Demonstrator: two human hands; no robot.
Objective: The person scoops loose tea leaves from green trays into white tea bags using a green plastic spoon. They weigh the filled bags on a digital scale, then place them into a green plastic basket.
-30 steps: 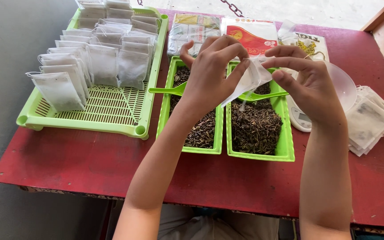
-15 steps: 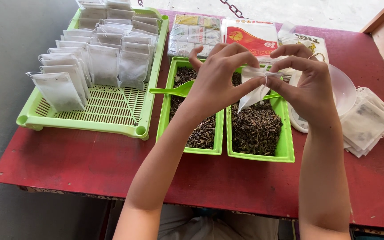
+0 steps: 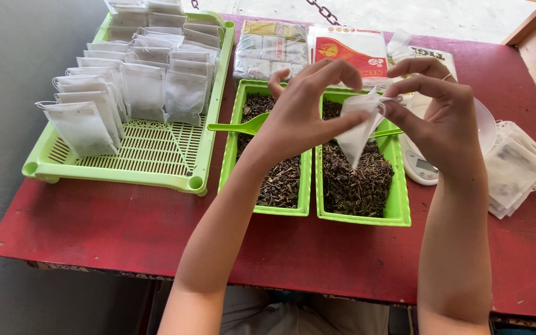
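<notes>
Two bare forearms come up from the near edge, no sleeves, no watch, no bracelet. The left hand and the right hand show slim fingers with short, plain nails. Light grey cloth covers the lap below.

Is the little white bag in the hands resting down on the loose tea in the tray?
No, both hands, left hand and right hand, hold the white bag above the right tray.
</notes>
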